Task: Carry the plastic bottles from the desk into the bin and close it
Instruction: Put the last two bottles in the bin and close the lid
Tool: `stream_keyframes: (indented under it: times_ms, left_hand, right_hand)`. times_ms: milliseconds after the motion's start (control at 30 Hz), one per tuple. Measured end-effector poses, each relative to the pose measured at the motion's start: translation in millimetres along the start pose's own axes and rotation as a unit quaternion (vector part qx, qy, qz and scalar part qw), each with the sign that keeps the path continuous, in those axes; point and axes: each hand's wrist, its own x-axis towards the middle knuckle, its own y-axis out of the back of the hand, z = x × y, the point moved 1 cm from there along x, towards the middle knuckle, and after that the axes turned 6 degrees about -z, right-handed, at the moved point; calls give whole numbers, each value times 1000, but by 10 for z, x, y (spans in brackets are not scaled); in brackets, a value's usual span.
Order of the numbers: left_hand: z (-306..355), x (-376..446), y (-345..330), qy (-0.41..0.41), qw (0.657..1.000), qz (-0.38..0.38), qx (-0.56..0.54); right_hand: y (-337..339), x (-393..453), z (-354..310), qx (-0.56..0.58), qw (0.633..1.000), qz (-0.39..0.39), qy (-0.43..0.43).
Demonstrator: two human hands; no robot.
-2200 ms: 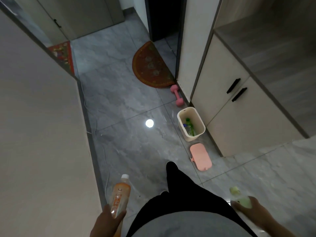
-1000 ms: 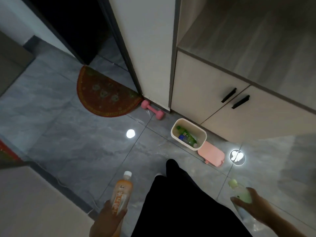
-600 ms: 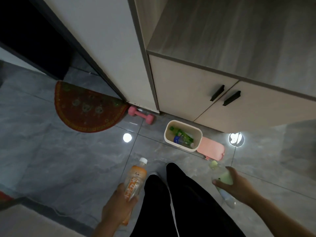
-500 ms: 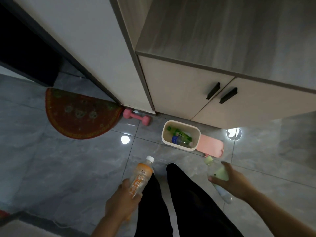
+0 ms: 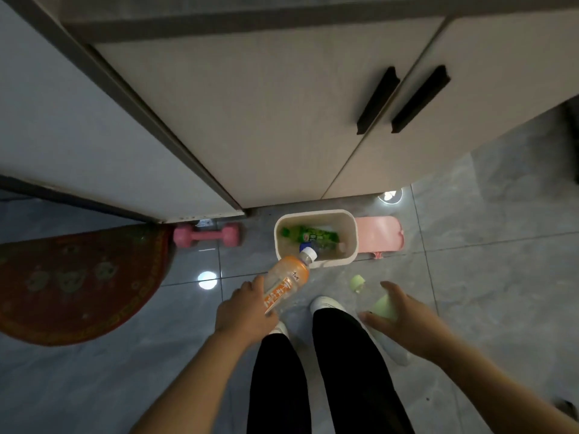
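left grip: left hand (image 5: 242,310) wrapped around the lower half of the orange bottle (image 5: 286,281), fingers closed on the label
orange bottle: tilted, white cap end pointing up and away from the left grip, cap overlapping the near rim of the bin (image 5: 316,238) in this view (whether it touches the rim, cannot tell)
right grip: right hand (image 5: 404,321) curled around the green bottle (image 5: 374,297), thumb on the near side, fingers over the far side, closed on it
green bottle: clear body with pale green label and pale green cap; cap points ahead of the right grip toward the bin, short of the rim
bin: cream, open top, on the floor (image 5: 488,277) just ahead of both grips, against the base of the cabinet (image 5: 282,120)
bin contents: a green-labelled bottle (image 5: 313,236) lying across the inside, plus a clear one with a blue cap (image 5: 305,247) beneath the orange bottle's cap
lid: pink lid (image 5: 379,234) flat on the floor, touching the bin's right side, ahead of the right grip
other: pink dumbbell (image 5: 208,234) ahead and left of the left grip; red half-round mat (image 5: 78,283) further left
legs: black trousers and white shoes between the two grips
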Motion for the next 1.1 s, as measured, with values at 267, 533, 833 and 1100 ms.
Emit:
stream_keyframes:
  times_ms: [267,533,833,1100]
  left_hand:
    - [137,1329,-358,-125,982,54,130]
    - [503,2559,-772,-194,947,136,217]
    - [378,3061,-992,-205,929,207,226]
    - [160,2429,-847,-171,947,271,-17]
  right_hand:
    - [-476,836,63,0,999,28,25]
    - [-696,1677,292,-16,997,43,61]
    - [-748,2217,270,-75,987,70,121]
    - [-457,2552,-199,-170,959,124,192]
